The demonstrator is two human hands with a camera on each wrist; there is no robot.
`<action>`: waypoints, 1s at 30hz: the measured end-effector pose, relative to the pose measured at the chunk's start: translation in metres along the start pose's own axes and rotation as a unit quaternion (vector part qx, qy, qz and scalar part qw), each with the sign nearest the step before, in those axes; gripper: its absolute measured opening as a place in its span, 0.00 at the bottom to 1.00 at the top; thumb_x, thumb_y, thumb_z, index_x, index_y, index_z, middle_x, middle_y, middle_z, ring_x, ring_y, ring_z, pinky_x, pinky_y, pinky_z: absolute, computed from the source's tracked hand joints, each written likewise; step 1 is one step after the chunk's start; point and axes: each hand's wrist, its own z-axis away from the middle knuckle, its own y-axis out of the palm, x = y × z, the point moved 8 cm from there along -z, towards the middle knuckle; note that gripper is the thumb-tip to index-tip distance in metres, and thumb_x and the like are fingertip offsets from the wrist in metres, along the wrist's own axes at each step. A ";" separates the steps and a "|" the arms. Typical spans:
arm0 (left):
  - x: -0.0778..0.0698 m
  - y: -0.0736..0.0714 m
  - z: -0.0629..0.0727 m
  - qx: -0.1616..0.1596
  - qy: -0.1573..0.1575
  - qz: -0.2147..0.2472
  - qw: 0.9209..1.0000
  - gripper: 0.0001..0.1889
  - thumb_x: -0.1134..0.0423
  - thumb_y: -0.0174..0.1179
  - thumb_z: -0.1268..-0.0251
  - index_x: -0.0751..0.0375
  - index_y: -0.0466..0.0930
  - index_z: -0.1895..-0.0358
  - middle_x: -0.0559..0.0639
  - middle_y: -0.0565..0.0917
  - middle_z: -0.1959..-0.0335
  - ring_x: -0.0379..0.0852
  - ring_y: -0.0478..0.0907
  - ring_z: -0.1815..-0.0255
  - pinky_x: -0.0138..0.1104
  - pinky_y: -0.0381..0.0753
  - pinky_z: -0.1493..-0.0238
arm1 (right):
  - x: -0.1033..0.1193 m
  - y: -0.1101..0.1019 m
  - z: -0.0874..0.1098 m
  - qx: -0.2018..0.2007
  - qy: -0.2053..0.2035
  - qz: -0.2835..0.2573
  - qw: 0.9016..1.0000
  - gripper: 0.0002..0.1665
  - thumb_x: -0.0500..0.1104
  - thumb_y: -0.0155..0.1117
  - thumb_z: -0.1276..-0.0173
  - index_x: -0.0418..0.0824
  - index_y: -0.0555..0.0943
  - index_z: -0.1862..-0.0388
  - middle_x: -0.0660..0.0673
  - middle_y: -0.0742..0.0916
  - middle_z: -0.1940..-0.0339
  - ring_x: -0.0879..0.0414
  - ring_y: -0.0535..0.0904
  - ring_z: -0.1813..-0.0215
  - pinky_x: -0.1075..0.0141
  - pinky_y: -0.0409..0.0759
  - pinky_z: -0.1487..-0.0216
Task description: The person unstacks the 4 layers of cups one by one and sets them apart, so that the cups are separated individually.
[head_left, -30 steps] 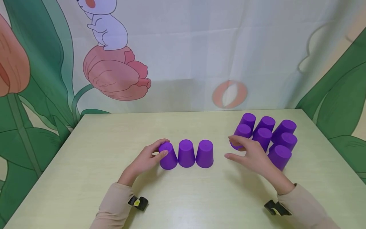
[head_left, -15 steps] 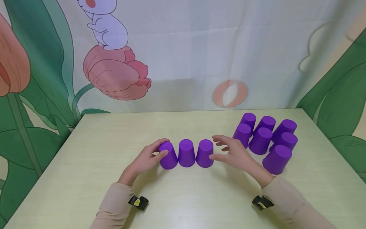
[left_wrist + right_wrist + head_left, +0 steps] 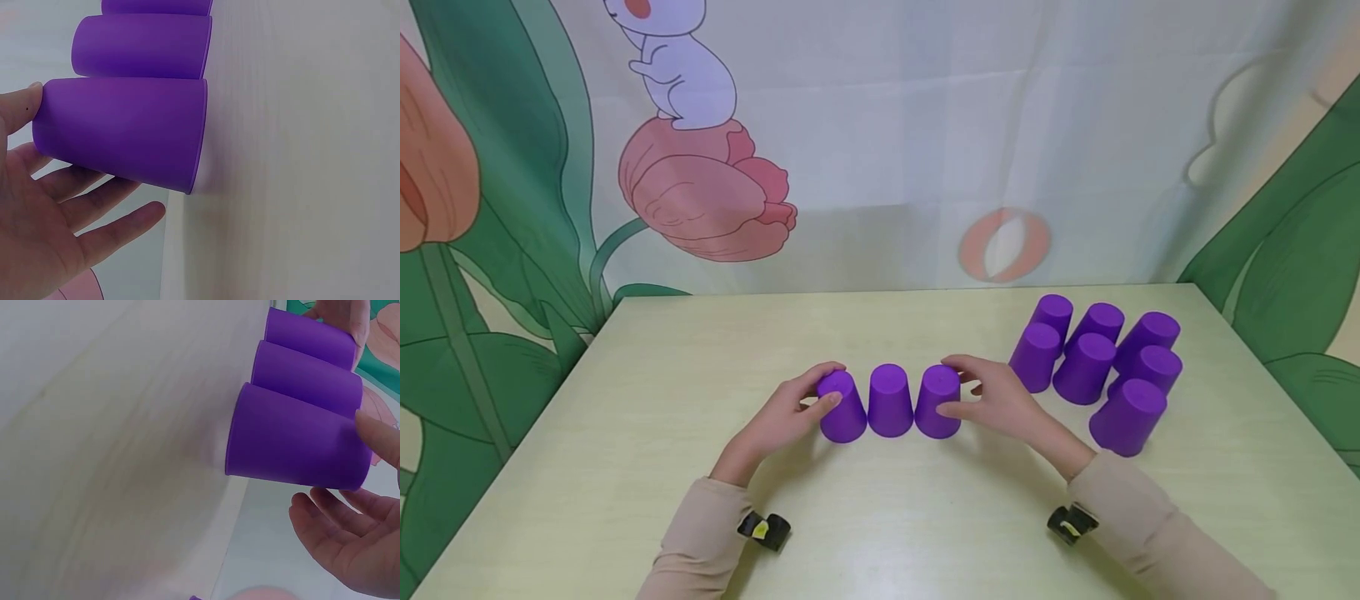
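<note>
Three purple cups stand upside down in a row at the middle of the table. My left hand (image 3: pixel 790 414) grips the left cup (image 3: pixel 844 421), its thumb in front and index finger behind near the top. In the left wrist view the other fingers spread beside that cup (image 3: pixel 125 131). The middle cup (image 3: pixel 891 402) stands against its neighbours, touched by neither hand. At the right end my right hand (image 3: pixel 996 400) holds the right cup (image 3: pixel 934 392) between thumb and fingers. The right wrist view shows its thumb (image 3: pixel 378 437) on that cup's narrow end.
Several more purple cups (image 3: pixel 1083 371) stand upside down in a cluster at the table's right rear. The pale wooden table (image 3: pixel 880 517) ends at a printed curtain (image 3: pixel 865 150) behind. Each sleeve carries a small black wrist device (image 3: pixel 764 530).
My right hand has moved left from beside the cup cluster to the row's right cup, and now holds it. The left hand and the cups have stayed in place.
</note>
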 end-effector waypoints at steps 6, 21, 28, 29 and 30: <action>0.000 0.001 0.000 0.001 0.000 -0.002 1.000 0.20 0.60 0.52 0.33 0.58 0.66 0.39 0.58 0.77 0.50 0.53 0.75 0.51 0.43 0.75 0.56 | -0.002 0.003 -0.001 -0.001 -0.005 0.001 1.000 0.26 0.42 0.71 0.47 0.35 0.76 0.50 0.43 0.84 0.58 0.48 0.79 0.57 0.54 0.77 0.58; -0.001 0.002 -0.001 0.002 0.005 0.003 1.000 0.20 0.61 0.52 0.33 0.59 0.65 0.39 0.59 0.77 0.50 0.54 0.75 0.51 0.43 0.76 0.55 | 0.000 -0.005 0.008 -0.006 0.003 0.000 1.000 0.25 0.44 0.70 0.46 0.37 0.76 0.50 0.46 0.84 0.59 0.51 0.79 0.57 0.58 0.77 0.57; 0.000 0.001 0.000 -0.005 0.012 0.006 1.000 0.20 0.62 0.52 0.33 0.59 0.66 0.39 0.59 0.77 0.50 0.54 0.76 0.52 0.42 0.76 0.56 | -0.001 -0.016 0.019 -0.019 0.011 0.009 1.000 0.26 0.43 0.70 0.47 0.37 0.76 0.49 0.46 0.84 0.59 0.52 0.78 0.58 0.59 0.77 0.57; -0.001 0.001 0.000 -0.004 0.013 0.006 1.000 0.20 0.62 0.52 0.33 0.59 0.66 0.39 0.59 0.77 0.50 0.54 0.76 0.52 0.42 0.76 0.56 | -0.002 -0.018 0.021 -0.021 0.014 0.009 1.000 0.27 0.43 0.70 0.47 0.37 0.76 0.48 0.46 0.84 0.59 0.52 0.78 0.58 0.59 0.77 0.57; -0.001 0.001 0.000 -0.004 0.013 0.006 1.000 0.20 0.62 0.52 0.33 0.59 0.66 0.39 0.59 0.77 0.50 0.54 0.76 0.52 0.43 0.76 0.56 | -0.003 -0.020 0.023 -0.024 0.017 0.010 1.000 0.27 0.43 0.71 0.47 0.37 0.75 0.48 0.45 0.84 0.59 0.52 0.78 0.58 0.59 0.77 0.57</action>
